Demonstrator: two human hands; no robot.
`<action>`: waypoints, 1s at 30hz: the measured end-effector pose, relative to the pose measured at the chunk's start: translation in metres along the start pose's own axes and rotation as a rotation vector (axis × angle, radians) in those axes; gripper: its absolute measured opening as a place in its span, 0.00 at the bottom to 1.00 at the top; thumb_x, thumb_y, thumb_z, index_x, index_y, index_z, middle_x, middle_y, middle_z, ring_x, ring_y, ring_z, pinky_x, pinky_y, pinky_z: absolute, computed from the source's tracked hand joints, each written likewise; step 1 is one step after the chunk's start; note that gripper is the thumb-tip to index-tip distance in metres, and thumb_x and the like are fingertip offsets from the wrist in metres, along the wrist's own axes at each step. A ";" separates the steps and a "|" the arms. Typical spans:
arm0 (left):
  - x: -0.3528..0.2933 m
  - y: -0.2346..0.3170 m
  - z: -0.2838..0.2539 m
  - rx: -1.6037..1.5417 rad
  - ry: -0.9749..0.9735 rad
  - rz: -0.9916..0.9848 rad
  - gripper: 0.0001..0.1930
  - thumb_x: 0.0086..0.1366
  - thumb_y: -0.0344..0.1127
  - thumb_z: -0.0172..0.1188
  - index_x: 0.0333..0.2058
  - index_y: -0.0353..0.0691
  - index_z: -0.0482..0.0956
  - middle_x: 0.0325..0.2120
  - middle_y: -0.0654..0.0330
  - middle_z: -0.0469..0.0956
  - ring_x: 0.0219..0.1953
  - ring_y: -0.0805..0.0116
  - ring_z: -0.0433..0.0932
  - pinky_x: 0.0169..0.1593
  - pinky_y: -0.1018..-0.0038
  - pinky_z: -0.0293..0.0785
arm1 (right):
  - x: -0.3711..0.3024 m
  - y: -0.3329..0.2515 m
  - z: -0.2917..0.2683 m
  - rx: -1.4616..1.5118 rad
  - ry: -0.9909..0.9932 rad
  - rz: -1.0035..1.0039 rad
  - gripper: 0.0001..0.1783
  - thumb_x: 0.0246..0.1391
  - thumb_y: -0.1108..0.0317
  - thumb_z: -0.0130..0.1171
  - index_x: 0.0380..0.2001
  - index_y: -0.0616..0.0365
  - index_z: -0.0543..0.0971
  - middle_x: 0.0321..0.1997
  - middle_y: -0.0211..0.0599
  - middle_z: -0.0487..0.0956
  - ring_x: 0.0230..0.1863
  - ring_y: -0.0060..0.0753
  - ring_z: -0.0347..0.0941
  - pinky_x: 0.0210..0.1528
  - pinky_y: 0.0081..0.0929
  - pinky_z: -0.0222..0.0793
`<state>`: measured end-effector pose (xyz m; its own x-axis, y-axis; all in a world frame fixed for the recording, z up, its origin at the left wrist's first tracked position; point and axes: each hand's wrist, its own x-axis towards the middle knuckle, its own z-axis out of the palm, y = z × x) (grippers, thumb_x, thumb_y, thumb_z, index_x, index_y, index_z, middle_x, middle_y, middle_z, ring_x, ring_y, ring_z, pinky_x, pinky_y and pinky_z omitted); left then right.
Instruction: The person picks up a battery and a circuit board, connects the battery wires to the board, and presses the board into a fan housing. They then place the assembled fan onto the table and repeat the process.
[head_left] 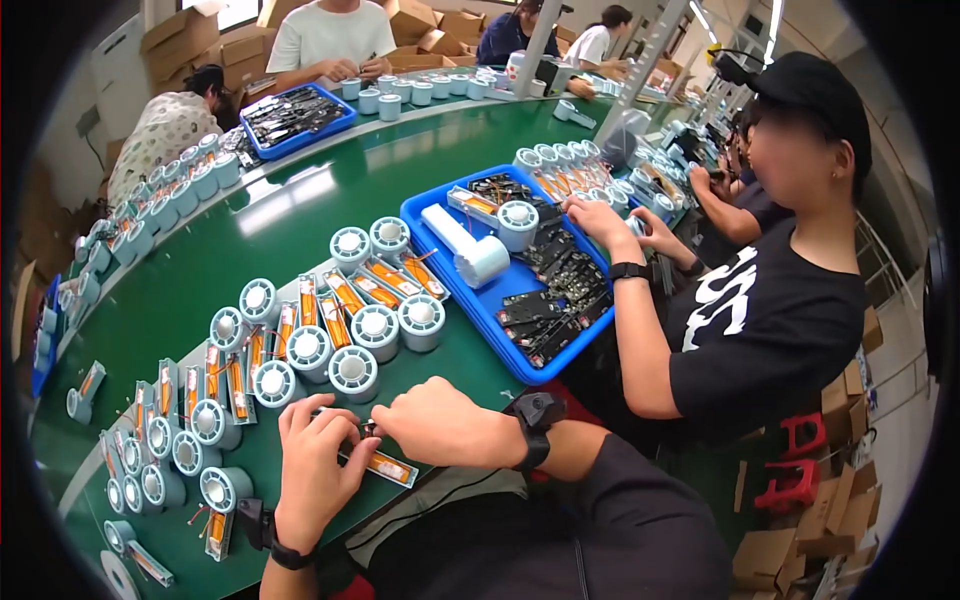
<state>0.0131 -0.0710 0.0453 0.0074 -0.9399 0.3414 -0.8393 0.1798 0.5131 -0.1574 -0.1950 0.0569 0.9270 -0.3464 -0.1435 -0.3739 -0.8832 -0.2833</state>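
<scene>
At the near edge of the table my two hands meet over a light blue handheld fan housing, whose open handle [393, 469] shows an orange battery. My left hand [318, 470] curls around the housing's head end, which its fingers mostly hide. Closed in a pinch, my right hand [440, 424] touches a small dark part [369, 429] at my left fingertips; what exactly it grips is too small to make out. Just beyond my hands stand similar fan housings [353, 372], round heads up, with orange batteries and thin wires in their handles.
Right of the rows, a blue tray [533, 377] holds black circuit parts [560, 275] and a pale blue fan [470, 250]. A co-worker in black [770, 300] works close on my right. More people sit across the green table [400, 160], near another blue tray [297, 120].
</scene>
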 end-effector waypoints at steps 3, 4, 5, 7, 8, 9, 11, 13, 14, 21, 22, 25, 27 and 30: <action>-0.009 -0.005 0.000 0.019 0.020 0.011 0.06 0.55 0.29 0.68 0.28 0.38 0.79 0.38 0.60 0.82 0.55 0.48 0.73 0.62 0.54 0.63 | -0.001 0.002 0.029 0.198 0.080 -0.066 0.11 0.59 0.63 0.62 0.37 0.60 0.80 0.31 0.45 0.83 0.36 0.53 0.82 0.37 0.48 0.76; -0.011 -0.004 -0.003 0.025 -0.012 0.017 0.06 0.55 0.29 0.68 0.29 0.38 0.79 0.39 0.60 0.82 0.56 0.48 0.73 0.62 0.53 0.63 | -0.003 0.001 0.037 0.300 0.120 -0.090 0.12 0.60 0.63 0.61 0.38 0.61 0.78 0.32 0.47 0.82 0.37 0.54 0.82 0.38 0.49 0.76; -0.013 -0.003 -0.006 0.031 -0.044 0.020 0.06 0.55 0.29 0.68 0.30 0.39 0.79 0.40 0.60 0.81 0.57 0.48 0.73 0.63 0.53 0.63 | -0.004 0.000 0.043 0.299 0.112 -0.103 0.12 0.60 0.63 0.61 0.38 0.61 0.78 0.32 0.47 0.82 0.37 0.54 0.82 0.38 0.49 0.76; -0.014 -0.003 -0.008 0.044 -0.076 -0.007 0.06 0.54 0.28 0.67 0.30 0.39 0.79 0.41 0.59 0.81 0.58 0.49 0.73 0.63 0.52 0.64 | -0.003 -0.002 0.053 0.442 0.278 -0.172 0.12 0.62 0.64 0.62 0.41 0.62 0.77 0.36 0.50 0.80 0.40 0.56 0.79 0.42 0.47 0.75; -0.016 -0.006 -0.008 0.058 -0.086 0.020 0.07 0.55 0.28 0.67 0.31 0.38 0.79 0.42 0.59 0.81 0.58 0.48 0.72 0.63 0.52 0.64 | -0.002 -0.011 0.058 0.539 0.345 -0.210 0.12 0.62 0.65 0.62 0.42 0.63 0.76 0.38 0.52 0.79 0.42 0.57 0.78 0.44 0.46 0.74; -0.015 -0.009 -0.007 0.073 -0.100 0.038 0.07 0.55 0.28 0.67 0.32 0.38 0.79 0.43 0.59 0.80 0.59 0.48 0.72 0.63 0.51 0.64 | -0.001 -0.008 0.057 0.563 0.273 -0.197 0.12 0.62 0.67 0.62 0.43 0.63 0.76 0.40 0.53 0.79 0.44 0.58 0.76 0.46 0.47 0.73; -0.012 -0.008 -0.007 0.141 -0.125 0.045 0.07 0.56 0.28 0.66 0.33 0.38 0.79 0.44 0.58 0.80 0.59 0.48 0.72 0.63 0.51 0.65 | -0.001 0.002 0.045 0.575 0.168 -0.180 0.13 0.61 0.70 0.61 0.46 0.64 0.76 0.41 0.54 0.78 0.45 0.58 0.74 0.48 0.48 0.71; 0.001 0.005 -0.008 0.228 -0.145 0.028 0.07 0.55 0.29 0.65 0.34 0.37 0.79 0.45 0.57 0.79 0.61 0.47 0.72 0.64 0.51 0.67 | -0.005 0.009 0.037 0.582 0.170 -0.188 0.14 0.59 0.72 0.61 0.47 0.64 0.77 0.39 0.52 0.78 0.44 0.58 0.74 0.47 0.48 0.70; 0.008 0.007 -0.010 0.253 -0.159 0.059 0.07 0.55 0.29 0.64 0.34 0.37 0.79 0.45 0.57 0.79 0.61 0.46 0.72 0.65 0.50 0.67 | -0.004 0.010 0.038 0.591 0.229 -0.167 0.14 0.58 0.73 0.61 0.47 0.64 0.77 0.38 0.52 0.77 0.43 0.58 0.73 0.46 0.47 0.70; -0.009 0.010 0.004 0.346 -0.068 -0.016 0.06 0.58 0.29 0.61 0.34 0.34 0.82 0.49 0.52 0.79 0.63 0.40 0.71 0.66 0.41 0.67 | -0.002 0.011 0.054 0.577 0.340 -0.161 0.15 0.58 0.71 0.64 0.47 0.63 0.77 0.39 0.51 0.75 0.43 0.55 0.72 0.47 0.45 0.70; -0.015 0.010 0.003 0.370 -0.074 0.007 0.08 0.59 0.31 0.61 0.34 0.33 0.83 0.49 0.51 0.78 0.62 0.38 0.71 0.66 0.39 0.66 | -0.003 0.007 0.059 0.624 0.362 -0.171 0.15 0.58 0.70 0.64 0.47 0.63 0.77 0.40 0.51 0.75 0.44 0.55 0.72 0.48 0.44 0.70; -0.023 0.019 -0.006 0.403 -0.145 0.064 0.09 0.60 0.31 0.61 0.37 0.31 0.83 0.52 0.52 0.78 0.63 0.38 0.71 0.66 0.39 0.65 | -0.006 -0.002 0.066 0.540 0.470 -0.124 0.16 0.57 0.68 0.66 0.47 0.63 0.77 0.41 0.49 0.75 0.45 0.54 0.71 0.49 0.43 0.69; -0.027 0.019 -0.006 0.420 -0.145 -0.014 0.09 0.59 0.25 0.58 0.36 0.31 0.84 0.54 0.52 0.79 0.66 0.37 0.68 0.69 0.41 0.62 | -0.010 -0.009 0.060 0.561 0.554 -0.155 0.18 0.56 0.67 0.67 0.47 0.63 0.77 0.42 0.48 0.75 0.46 0.52 0.71 0.50 0.42 0.69; -0.026 0.015 -0.002 0.490 -0.117 0.063 0.10 0.59 0.25 0.57 0.37 0.31 0.85 0.54 0.53 0.79 0.65 0.38 0.69 0.68 0.42 0.63 | -0.006 -0.010 0.058 0.531 0.587 -0.150 0.18 0.55 0.67 0.68 0.46 0.62 0.78 0.41 0.47 0.76 0.46 0.51 0.71 0.50 0.42 0.69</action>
<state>0.0011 -0.0435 0.0459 -0.0886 -0.9630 0.2547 -0.9929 0.1059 0.0550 -0.1604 -0.1655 0.0059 0.7774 -0.4757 0.4116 -0.0711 -0.7166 -0.6939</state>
